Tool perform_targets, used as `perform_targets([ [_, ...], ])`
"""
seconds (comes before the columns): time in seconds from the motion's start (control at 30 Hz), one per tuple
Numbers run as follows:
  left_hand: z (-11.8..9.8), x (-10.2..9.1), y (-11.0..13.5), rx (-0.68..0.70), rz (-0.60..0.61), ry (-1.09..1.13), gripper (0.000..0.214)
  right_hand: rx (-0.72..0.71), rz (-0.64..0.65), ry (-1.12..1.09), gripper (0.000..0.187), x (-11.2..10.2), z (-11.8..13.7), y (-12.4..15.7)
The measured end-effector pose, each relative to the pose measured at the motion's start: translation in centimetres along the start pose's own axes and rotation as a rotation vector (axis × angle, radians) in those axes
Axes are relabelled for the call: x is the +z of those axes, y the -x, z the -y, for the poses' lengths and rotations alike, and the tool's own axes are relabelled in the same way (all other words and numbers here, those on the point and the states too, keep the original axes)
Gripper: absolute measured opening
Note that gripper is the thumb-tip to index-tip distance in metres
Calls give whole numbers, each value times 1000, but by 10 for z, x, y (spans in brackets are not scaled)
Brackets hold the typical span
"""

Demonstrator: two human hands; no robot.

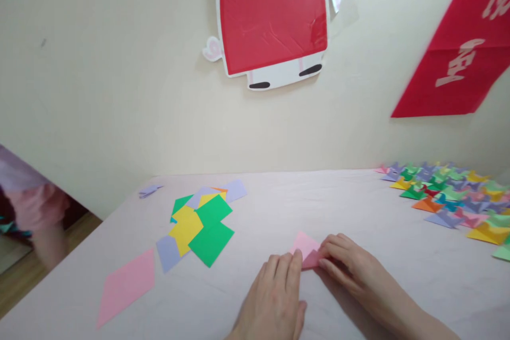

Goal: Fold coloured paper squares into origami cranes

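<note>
A small pink paper (306,247), partly folded, lies on the pale table (319,196) near its front edge. My left hand (275,297) lies flat beside it, fingers together, fingertips pressing the paper's left edge. My right hand (350,265) comes in from the right, its fingers bent and pinching the paper's near right fold. Both hands touch the same sheet.
A loose heap of green, yellow, lilac and orange paper squares (201,223) lies to the left, with one flat pink sheet (126,286) nearer the front. Several folded paper figures (450,196) cover the far right. Another person (27,202) stands at the left edge.
</note>
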State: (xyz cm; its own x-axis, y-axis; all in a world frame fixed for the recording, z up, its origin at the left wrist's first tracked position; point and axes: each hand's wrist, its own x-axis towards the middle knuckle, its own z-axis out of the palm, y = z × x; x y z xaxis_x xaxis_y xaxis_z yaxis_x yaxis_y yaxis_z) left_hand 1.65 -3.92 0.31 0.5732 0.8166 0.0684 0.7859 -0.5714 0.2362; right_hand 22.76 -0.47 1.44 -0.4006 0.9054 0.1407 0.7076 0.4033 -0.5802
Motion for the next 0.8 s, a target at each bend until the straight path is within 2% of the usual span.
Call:
perform_targets([
  [0.1, 4, 8, 2, 14, -18, -33, 67, 138, 17, -57, 18, 0, 2, -11],
  [0.2, 6, 6, 0, 7, -6, -51, 62, 202, 27, -130, 13, 1, 2, -21],
  [0.5, 9, -7, -12, 18, 34, -22, 54, 166, -78, -78, 17, 12, -5, -22],
  [0.8, 9, -4, -12, 66, -1, -70, 53, 143, -83, -30, 16, 14, -5, -25],
])
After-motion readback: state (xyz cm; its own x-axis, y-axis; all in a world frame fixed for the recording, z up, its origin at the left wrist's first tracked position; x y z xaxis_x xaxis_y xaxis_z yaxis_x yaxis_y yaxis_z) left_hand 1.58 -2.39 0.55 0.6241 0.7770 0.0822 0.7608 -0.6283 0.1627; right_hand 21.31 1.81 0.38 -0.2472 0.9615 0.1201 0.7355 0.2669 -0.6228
